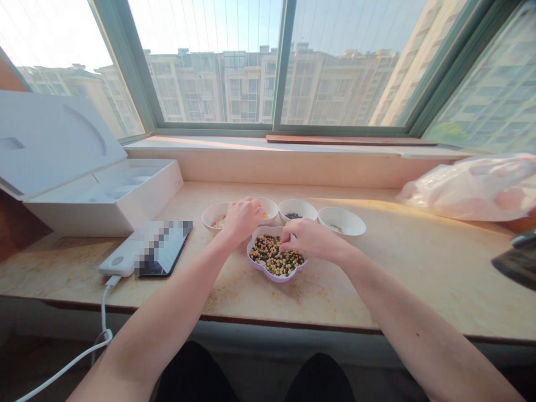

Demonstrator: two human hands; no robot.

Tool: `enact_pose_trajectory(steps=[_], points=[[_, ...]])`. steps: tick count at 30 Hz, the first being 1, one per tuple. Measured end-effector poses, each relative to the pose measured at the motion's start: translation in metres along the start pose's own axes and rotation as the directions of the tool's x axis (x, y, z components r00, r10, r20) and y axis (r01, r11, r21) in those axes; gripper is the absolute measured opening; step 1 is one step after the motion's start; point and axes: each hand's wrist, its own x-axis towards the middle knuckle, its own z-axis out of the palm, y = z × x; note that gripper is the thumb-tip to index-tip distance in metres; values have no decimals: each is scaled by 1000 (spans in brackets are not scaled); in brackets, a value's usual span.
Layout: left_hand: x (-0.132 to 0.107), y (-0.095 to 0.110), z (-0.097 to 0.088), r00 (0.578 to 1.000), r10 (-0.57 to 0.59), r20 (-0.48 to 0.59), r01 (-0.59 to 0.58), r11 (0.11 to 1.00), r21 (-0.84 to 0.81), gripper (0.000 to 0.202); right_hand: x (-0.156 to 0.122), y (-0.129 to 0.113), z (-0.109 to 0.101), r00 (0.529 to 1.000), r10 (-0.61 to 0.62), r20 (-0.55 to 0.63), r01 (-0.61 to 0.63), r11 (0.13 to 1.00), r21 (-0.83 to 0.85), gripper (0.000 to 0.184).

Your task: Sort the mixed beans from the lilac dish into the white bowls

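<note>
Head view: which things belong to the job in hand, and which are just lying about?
Apparently in use: left hand; right hand; lilac dish; mixed beans; four white bowls.

Apparently just lying about: open white box; phone; white device; its cable; plastic bag.

The right hand (pixel 307 239) bends its fingers over mixed beans (pixel 272 251) in a lilac bowl (pixel 276 277); the left hand (pixel 244 218) extends over the two leftmost of four white bowls (pixel 355 224). An open white box (pixel 148 195) stands at left.

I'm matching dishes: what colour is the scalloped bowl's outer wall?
Pale purple; the scalloped bowl shows best in the head view.
</note>
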Motion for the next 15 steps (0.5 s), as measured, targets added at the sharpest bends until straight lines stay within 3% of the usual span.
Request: enact_pose_trajectory(steps=[4, 8, 12, 15], points=[[-2, 4, -2, 998, 55, -21, -56, 994, -94, 29, 0, 5, -1, 998, -16, -60, 19, 999, 47, 10], [-5, 11, -2, 985, 170, 16, -154, 924, -351, 30, -1, 10, 0, 976, -67, -207, 97, 986, 137, 7], [-8, 17, 1, 963, 234, 134, -73, 703, -707, 25, -1, 10, 0, 938, -30, -345, 106, 973, 206, 12], [-8, 19, 4, 946, 246, 210, 44, 545, -837, 21, -1, 8, 0, 903, 15, -428, 87, 972, 216, 17]])
